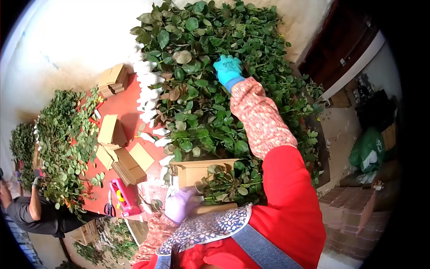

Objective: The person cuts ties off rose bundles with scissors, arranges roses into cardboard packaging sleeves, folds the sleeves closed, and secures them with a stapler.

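Right hand (228, 70): teal-gloved, upper centre, lay bent-fingered among leafy stems (210, 105); I couldn't tell whether it gripped any.
Left hand (181, 206): lavender-gloved, lower centre, well apart from the other, beside a cardboard sheet (189, 176); its grip escaped me.
Stems: filled upper centre; some lay on the cardboard.
Tape dispenser (126, 200): I saw it lower left, near scissors (109, 209).

My right hand (228, 69) is on the foliage (210, 112) before me, my left hand (182, 206) at the box (191, 174). Left of that, scissors (109, 209) and dispenser (124, 199) lie on the table (127, 107).
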`<state>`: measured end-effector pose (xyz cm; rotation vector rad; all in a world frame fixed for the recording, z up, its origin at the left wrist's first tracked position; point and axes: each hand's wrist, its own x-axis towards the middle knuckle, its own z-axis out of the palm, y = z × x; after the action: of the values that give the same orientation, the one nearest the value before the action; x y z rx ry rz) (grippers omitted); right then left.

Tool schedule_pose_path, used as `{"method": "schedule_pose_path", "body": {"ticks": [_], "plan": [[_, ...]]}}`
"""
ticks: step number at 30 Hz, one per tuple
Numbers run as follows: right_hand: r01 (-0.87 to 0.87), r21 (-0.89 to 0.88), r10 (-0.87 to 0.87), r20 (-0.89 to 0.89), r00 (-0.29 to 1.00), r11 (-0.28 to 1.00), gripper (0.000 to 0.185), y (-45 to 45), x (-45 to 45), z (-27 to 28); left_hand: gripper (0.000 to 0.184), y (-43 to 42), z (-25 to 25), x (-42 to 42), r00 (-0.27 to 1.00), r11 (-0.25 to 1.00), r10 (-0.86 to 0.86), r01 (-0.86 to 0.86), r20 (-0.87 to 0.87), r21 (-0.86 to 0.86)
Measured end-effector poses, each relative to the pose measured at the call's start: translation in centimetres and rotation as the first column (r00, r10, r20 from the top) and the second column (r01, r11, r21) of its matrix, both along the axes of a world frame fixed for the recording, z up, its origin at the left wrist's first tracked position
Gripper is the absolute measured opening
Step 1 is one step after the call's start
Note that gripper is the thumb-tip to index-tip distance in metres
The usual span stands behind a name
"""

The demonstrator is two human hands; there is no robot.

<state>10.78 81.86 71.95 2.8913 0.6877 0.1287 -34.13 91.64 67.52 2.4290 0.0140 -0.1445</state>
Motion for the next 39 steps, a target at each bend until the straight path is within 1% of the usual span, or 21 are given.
{"method": "schedule_pose_path", "body": {"ticks": [2,3,5,7,11,13,15,18,19,21,23,25,26,28,29,31,32,34,35,37,39], "plan": [[-0.199,0.020,0.196,0.081,0.977,0.980,0.025,-2.2,-2.0,-0.3,0.045,0.1,-0.5,-0.2,0.999,1.000,-0.013,0.012,0.046,0.028],[-0.309,-0.040,0.311,0.090,0.946,0.950,0.029,-3.3,-2.0,-1.2,0.045,0.0,-0.3,-0.2,0.996,1.000,-0.016,0.015,0.092,0.013],[-0.696,0.079,0.647,0.309,0.697,0.713,0.024,-6.3,-1.5,-4.1,0.044,0.0,0.0,-0.1,0.996,1.000,-0.010,0.011,0.089,-0.016],[-0.760,0.137,0.742,0.168,0.650,0.635,0.017,-6.9,-4.2,-3.2,0.046,0.1,-0.3,-0.1,0.998,0.999,-0.022,0.023,0.053,-0.036],[-0.864,0.290,0.849,0.221,0.480,0.413,0.023,-7.5,-9.6,-1.6,0.046,0.1,-1.1,-0.2,1.000,1.000,-0.003,0.003,0.010,0.031],[-0.850,0.278,0.825,0.239,0.512,0.447,0.024,-7.8,-11.5,-1.7,0.044,-0.1,-0.3,0.0,1.000,1.000,0.000,0.000,-0.010,-0.014],[-0.764,0.156,0.750,0.150,0.644,0.626,0.020,-8.6,-11.5,-0.9,0.044,0.0,-0.8,-0.2,1.000,1.000,0.002,-0.003,0.016,0.031],[-0.631,0.152,0.592,0.236,0.770,0.761,0.022,-11.8,-8.5,-0.7,0.047,-0.2,-0.8,-0.3,1.000,0.999,0.003,-0.004,0.029,0.035],[-0.607,0.158,0.563,0.249,0.788,0.779,0.026,-12.6,-8.5,0.5,0.048,-0.1,-0.9,-0.3,0.999,0.999,0.020,-0.022,0.044,0.034],[-0.651,0.221,0.578,0.317,0.752,0.726,0.019,-12.8,-11.0,1.9,0.049,0.1,-2.0,-0.6,0.996,0.996,0.055,-0.050,0.074,-0.069],[-0.638,0.357,0.582,0.261,0.770,0.683,0.019,-11.8,-16.3,3.0,0.048,0.9,-2.9,-1.0,0.998,1.000,0.025,-0.025,0.057,0.001],[-0.605,0.307,0.626,0.036,0.779,0.735,0.019,-12.4,-20.5,2.8,0.045,0.9,-2.0,-0.7,1.000,1.000,0.018,-0.018,0.019,0.023],[-0.624,0.274,0.662,-0.064,0.747,0.732,0.020,-12.5,-22.8,3.0,0.044,0.6,-4.6,-1.6,0.986,0.902,0.167,-0.151,0.003,-0.404],[-0.644,0.237,0.685,-0.192,0.703,0.727,0.023,-13.1,-25.8,2.2,0.044,0.9,-3.8,-1.8,0.994,0.992,0.096,-0.099,-0.050,-0.076],[-0.642,0.239,0.685,-0.226,0.693,0.729,0.025,-13.8,-26.8,0.6,0.047,1.1,-3.2,-1.7,0.984,0.998,0.058,-0.057,-0.168,0.014],[-0.629,0.221,0.666,-0.295,0.685,0.745,0.028,-15.0,-27.5,-1.5,0.046,1.6,-3.0,-1.1,0.997,0.988,-0.066,0.069,-0.029,0.137],[-0.595,0.201,0.627,-0.312,0.714,0.778,0.030,-16.1,-27.4,-3.0,0.046,1.6,-3.4,-1.3,0.997,0.989,-0.064,0.068,-0.032,0.134],[-0.496,0.156,0.512,-0.419,0.750,0.854,0.039,-17.3,-27.0,-3.9,0.049,1.6,-4.3,-1.6,0.984,0.998,-0.053,0.046,0.171,0.044],[-0.452,0.144,0.465,-0.445,0.765,0.881,0.038,-18.2,-26.7,-4.9,0.049,1.6,-4.5,-1.7,0.984,0.998,-0.056,0.049,0.169,0.043],[-0.492,0.162,0.512,-0.400,0.760,0.856,0.034,-20.2,-25.8,-6.2,0.051,1.7,-4.5,-1.6,0.990,0.999,-0.052,0.050,0.127,0.022],[-0.390,0.302,0.493,-0.485,0.723,0.870,0.033,-21.6,-25.1,-6.5,0.050,1.8,-4.1,-1.4,0.991,0.998,-0.057,0.054,0.120,0.028]]}}
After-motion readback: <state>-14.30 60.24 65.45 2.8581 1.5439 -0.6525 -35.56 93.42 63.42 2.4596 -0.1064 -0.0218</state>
